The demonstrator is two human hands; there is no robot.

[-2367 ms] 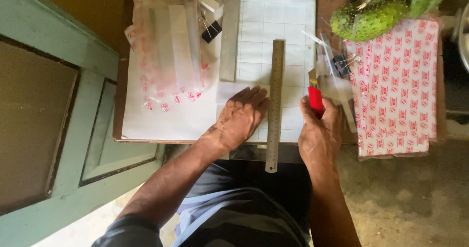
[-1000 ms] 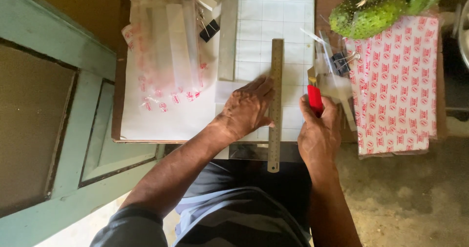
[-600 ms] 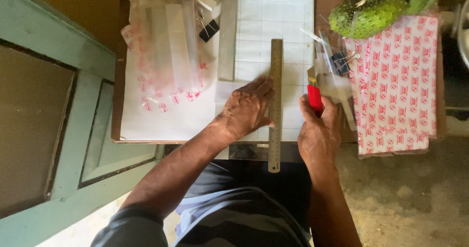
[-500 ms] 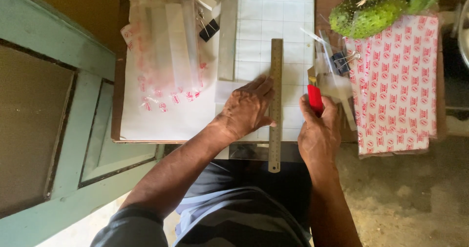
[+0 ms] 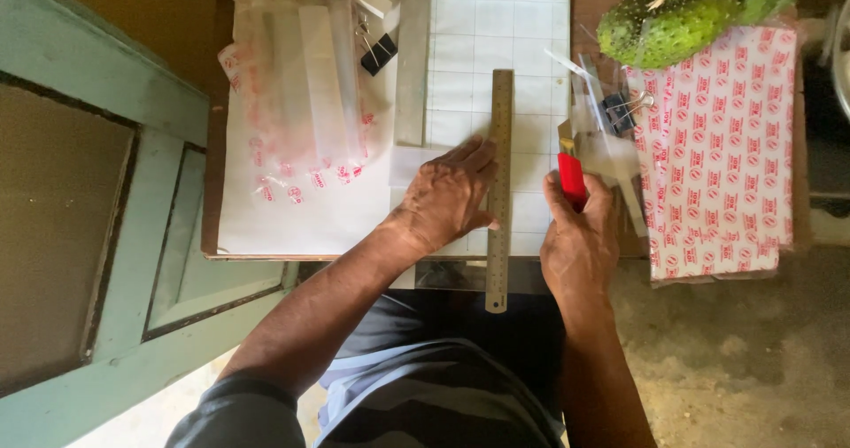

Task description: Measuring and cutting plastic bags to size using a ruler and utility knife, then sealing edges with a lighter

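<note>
Gridded mat [image 5: 531,41], ruler [image 5: 500,182] end overhanging, cutter [image 5: 571,181] blade hidden

I see my left hand [image 5: 447,196] pressed flat against the left edge of the steel ruler [image 5: 500,187], which lies lengthwise on the gridded mat [image 5: 522,50]. Right of the ruler, my right hand [image 5: 580,240] grips a red utility knife [image 5: 571,178]; beyond it lie printed bags [image 5: 717,147]
</note>
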